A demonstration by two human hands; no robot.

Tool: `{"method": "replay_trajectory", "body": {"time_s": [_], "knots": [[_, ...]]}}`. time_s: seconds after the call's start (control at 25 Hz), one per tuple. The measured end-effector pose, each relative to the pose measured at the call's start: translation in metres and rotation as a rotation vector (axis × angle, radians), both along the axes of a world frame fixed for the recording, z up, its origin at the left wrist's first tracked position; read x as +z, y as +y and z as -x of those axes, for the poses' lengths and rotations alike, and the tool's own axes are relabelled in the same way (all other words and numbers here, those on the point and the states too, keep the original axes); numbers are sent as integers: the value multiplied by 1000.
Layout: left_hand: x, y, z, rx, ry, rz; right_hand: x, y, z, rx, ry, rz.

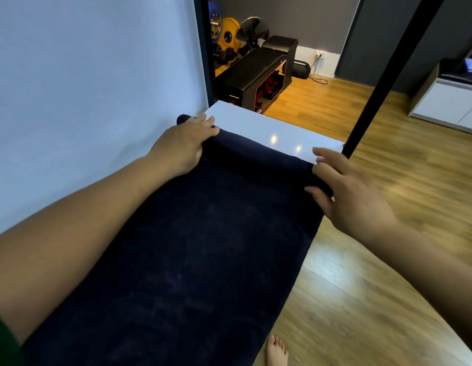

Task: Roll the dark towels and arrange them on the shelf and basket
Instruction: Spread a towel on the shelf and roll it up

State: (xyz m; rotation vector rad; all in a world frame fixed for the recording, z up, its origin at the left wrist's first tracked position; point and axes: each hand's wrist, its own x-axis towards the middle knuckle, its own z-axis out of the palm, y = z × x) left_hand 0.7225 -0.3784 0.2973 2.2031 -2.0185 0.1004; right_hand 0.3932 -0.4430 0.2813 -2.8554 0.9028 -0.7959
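Left grip: the left hand (186, 143) lies palm down on the left end of the towel's rolled part. Its fingers curl over the far side and the thumb sits on the near side.
Right grip: the right hand (345, 188) holds the right end of the same roll. The thumb is tucked against the near side and the fingers bend over the top, though the hand is slightly blurred.
Towel: the dark navy terry towel (203, 260) lies flat and lengthwise from 6 o'clock up to the centre. Its far edge is rolled into a tube that runs from 11 o'clock to 3 o'clock between the hands.
Counter: the glossy white counter (269, 128) carries the towel. A bare strip with two light spots shows beyond the roll at 12 o'clock.
Sleeve: a green sleeve (2, 339) edges the left arm at 8 o'clock.
Wall: a pale blue wall (84, 88) fills 9 to 11 o'clock along the counter's left side.
Pole: a slanted black pole (382, 83) at 1 o'clock meets the counter's far right corner.
Floor: a wooden plank floor (361, 286) spreads from 2 to 5 o'clock. A bare foot (276, 350) stands on it at 6 o'clock, just beside the towel's edge.
Background: at 12 o'clock stand a black padded bench with red trim (253, 75) and a yellow weight plate (228, 35). A low white cabinet (445, 104) is at 2 o'clock.
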Motion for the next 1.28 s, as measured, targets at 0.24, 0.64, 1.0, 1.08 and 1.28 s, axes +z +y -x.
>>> {"method": "replay_trajectory", "body": {"time_s": [0.24,0.64,1.0,1.08,1.28], "knots": [[1,52,-16,-71,-59,80,-12,44,23,280,85,73],[34,-4,3,-115,111,-295,34,23,-42,-160,352,-178],[19,-50,16,-159,203,-51,38,-23,-47,-141,591,-109],[16,-55,15,-157,205,-12,33,-26,-47,-172,613,-19],[8,-17,11,-192,214,15,22,9,-45,-142,499,14]]}}
